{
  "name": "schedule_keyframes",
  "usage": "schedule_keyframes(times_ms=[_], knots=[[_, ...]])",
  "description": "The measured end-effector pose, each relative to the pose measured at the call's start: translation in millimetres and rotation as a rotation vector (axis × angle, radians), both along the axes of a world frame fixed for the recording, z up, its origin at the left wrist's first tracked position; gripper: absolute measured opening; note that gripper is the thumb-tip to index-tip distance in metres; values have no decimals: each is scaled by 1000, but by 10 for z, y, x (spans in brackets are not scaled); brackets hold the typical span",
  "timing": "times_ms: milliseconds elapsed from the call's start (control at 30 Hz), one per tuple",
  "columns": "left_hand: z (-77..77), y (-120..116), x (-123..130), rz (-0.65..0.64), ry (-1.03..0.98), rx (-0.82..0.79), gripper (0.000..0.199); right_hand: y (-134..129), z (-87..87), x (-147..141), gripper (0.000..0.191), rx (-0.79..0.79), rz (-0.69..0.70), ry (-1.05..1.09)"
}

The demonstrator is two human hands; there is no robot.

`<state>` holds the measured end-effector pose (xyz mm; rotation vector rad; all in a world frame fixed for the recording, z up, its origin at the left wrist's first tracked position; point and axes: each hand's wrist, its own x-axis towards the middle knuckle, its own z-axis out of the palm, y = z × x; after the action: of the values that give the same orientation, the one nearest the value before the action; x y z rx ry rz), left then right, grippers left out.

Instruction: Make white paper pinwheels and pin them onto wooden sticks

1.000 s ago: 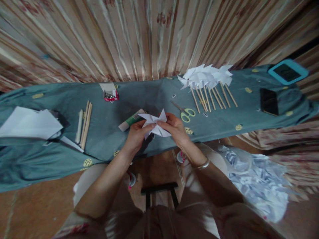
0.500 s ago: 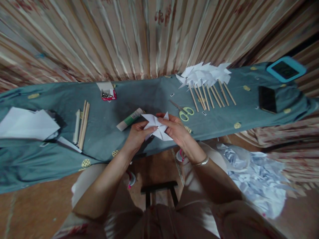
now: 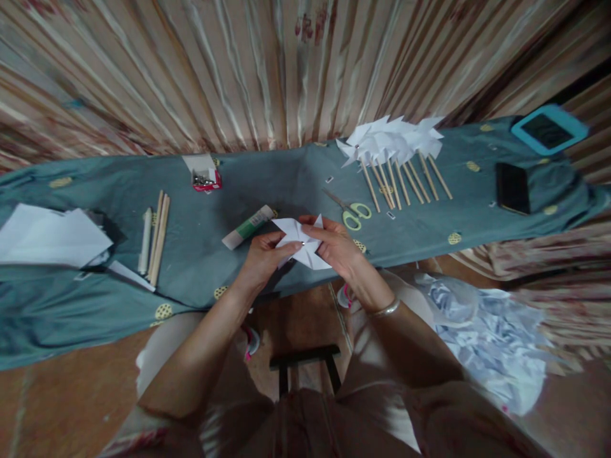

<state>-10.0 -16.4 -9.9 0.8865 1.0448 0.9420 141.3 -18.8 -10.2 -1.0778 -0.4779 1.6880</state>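
A folded white paper pinwheel (image 3: 310,256) is held between my hands over the front edge of the cloth-covered table. My left hand (image 3: 263,256) pinches its left side, the thumb near a small metal pin at the centre. On the right side, my right hand (image 3: 337,245) grips it with thumb on top and fingers partly hidden beneath. A green and white glue tube (image 3: 249,227) lies just beyond my left hand. Scissors with light green handles (image 3: 352,216) lie beyond my right hand.
Pinwheels on sticks (image 3: 394,145) lie in a row at the back right, near a black phone (image 3: 512,187) and a blue-framed tablet (image 3: 548,130). Leftward are an open pin box (image 3: 206,179), loose sticks (image 3: 159,240) and white paper (image 3: 52,236). A bag of paper (image 3: 496,343) sits below right.
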Motion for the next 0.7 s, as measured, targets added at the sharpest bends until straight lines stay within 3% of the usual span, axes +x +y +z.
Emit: schedule_keyframes(times_ms=[367,533,700], knots=[[-7,24,-11,43,-59,-13,25,-6,39,21,35,35,-48,-112],[-5,56,-18,117,-133,17,23,-49,64,-26,33,46,63,-124],[9,47,-15,120,-139,28,22,-52,21,-69,35,85,72,-133]])
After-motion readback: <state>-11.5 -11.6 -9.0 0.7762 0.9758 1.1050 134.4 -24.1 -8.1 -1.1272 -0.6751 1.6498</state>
